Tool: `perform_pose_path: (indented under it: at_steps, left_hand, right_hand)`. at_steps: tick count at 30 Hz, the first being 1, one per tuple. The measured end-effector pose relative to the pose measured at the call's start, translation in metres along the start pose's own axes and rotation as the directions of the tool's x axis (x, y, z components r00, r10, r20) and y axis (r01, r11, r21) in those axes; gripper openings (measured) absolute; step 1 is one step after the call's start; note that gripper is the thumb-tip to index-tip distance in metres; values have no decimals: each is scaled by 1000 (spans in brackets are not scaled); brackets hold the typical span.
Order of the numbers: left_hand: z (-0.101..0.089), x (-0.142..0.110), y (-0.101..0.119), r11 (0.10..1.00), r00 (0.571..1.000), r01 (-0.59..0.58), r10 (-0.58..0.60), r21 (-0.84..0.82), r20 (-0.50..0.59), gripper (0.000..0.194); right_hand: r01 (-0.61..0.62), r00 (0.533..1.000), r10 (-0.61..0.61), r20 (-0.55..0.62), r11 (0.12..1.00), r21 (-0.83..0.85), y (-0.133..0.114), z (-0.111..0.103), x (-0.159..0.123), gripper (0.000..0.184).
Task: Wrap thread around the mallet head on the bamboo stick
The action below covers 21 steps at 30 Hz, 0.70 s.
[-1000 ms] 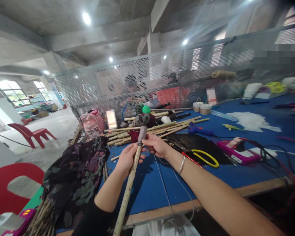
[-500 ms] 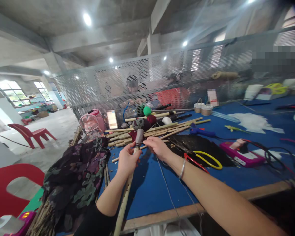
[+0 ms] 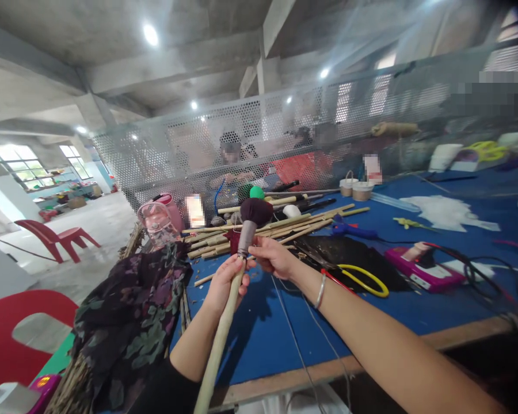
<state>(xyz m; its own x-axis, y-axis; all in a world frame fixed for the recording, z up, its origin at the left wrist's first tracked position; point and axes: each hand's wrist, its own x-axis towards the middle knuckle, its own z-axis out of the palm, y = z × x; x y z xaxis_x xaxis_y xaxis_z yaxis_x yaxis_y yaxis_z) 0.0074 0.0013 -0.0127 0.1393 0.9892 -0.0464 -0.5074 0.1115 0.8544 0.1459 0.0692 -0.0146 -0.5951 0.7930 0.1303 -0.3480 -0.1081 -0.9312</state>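
My left hand (image 3: 225, 282) is wrapped around a long pale bamboo stick (image 3: 218, 345) that rises from the bottom of the view. The stick ends in a dark, rounded cloth head (image 3: 256, 211) with a grey thread-wrapped neck (image 3: 246, 238) below it. My right hand (image 3: 273, 256) is closed in a pinch at the base of that wrapped neck, next to my left hand. A thin thread (image 3: 300, 351) trails from my right hand down toward me. A silver bangle (image 3: 319, 290) sits on my right wrist.
A blue table (image 3: 371, 310) holds a pile of bamboo sticks (image 3: 285, 227), yellow-handled scissors (image 3: 362, 279), a pink device (image 3: 427, 270) with black cables, and white fluff (image 3: 449, 213). Dark floral cloth (image 3: 129, 316) lies at left. People sit behind a mesh screen (image 3: 250, 144). Red chairs (image 3: 56, 238) stand left.
The stick has turned in my hands, so its row of holes no longer shows. Both hands stayed at the wrapped neck, dipping slightly and coming back up.
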Motion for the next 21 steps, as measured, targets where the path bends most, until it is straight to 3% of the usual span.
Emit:
perform_pose_path:
  at_steps: [3,6,10,16,19,21]
  left_hand:
    - [0,0,-5,983,981,185,-185,0,51,27]
    - [1,0,-10,967,965,248,-252,57,79,32]
    - [4,1,-12,986,985,148,-139,79,-103,26]
    - [-4,8,-7,997,981,63,-56,33,-186,33]
    - [-20,14,4,1000,978,4,-7,-14,-209,26]
    - [-32,18,11,998,976,-22,10,-51,-219,25]
  right_hand:
    - [-26,999,25,34,1000,9,1,-5,1,30]
    - [-53,999,53,-4,999,-13,2,-5,0,27]
    - [-118,993,114,-41,989,-92,9,6,-1,23]
    - [-210,973,199,-116,974,-87,25,17,6,30]
    - [-253,959,230,-166,958,-133,16,24,4,35]
    - [-255,964,217,-154,917,-305,-1,34,-11,31]
